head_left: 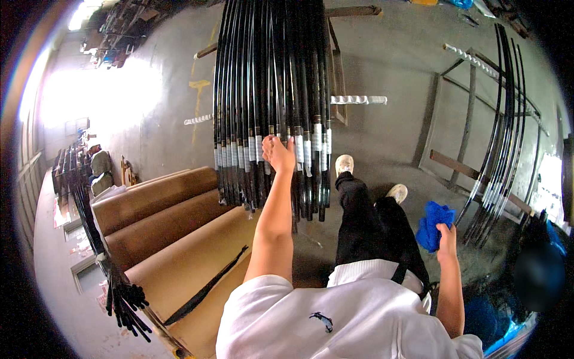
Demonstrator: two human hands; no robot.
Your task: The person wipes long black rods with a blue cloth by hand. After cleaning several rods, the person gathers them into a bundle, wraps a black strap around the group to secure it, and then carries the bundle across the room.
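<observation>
Many long, glossy black poles [269, 72] lie side by side in front of me, each with a white band near its near end. My left hand [278, 153] reaches out over these bands, its fingers and thumb closed on one black pole in the middle of the row. The hand hides that pole's band in part. Out to the right, away from the poles, my right hand [446, 239] grips a crumpled blue cloth [435, 224].
White-wrapped rack bars [359, 100] stick out beside the poles. Large brown rolls [155, 197] lie at the left, a bundle of thin black rods [89, 221] beyond them. Another rack [472, 102] at the right carries more black poles [505, 131]. My shoes [345, 164] stand on the grey floor.
</observation>
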